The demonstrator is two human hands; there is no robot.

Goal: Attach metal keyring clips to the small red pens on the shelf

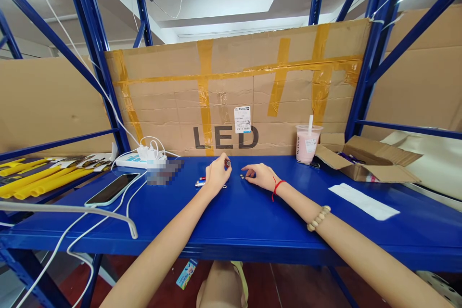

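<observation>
My left hand (217, 173) is closed around a small dark cylinder, whose round end (228, 164) shows between thumb and forefinger. Beside that hand, partly hidden by it, lie several small slim items (200, 183) in blue, white and red. To the right, my right hand (262, 176) has its fingers bent down at the tabletop, wearing a red string and a beaded bracelet at the wrist and forearm. Its fingertips close on tiny round silvery pieces (242, 176), which look like button cells but are too small to be certain.
On the blue table (249, 221) stand a pink drink cup (308, 144), an open cardboard box (364, 158) and a white paper strip (364, 201). A phone (112, 189), a power strip (139, 158) and white cables lie left. A cardboard panel (173, 106) closes the back.
</observation>
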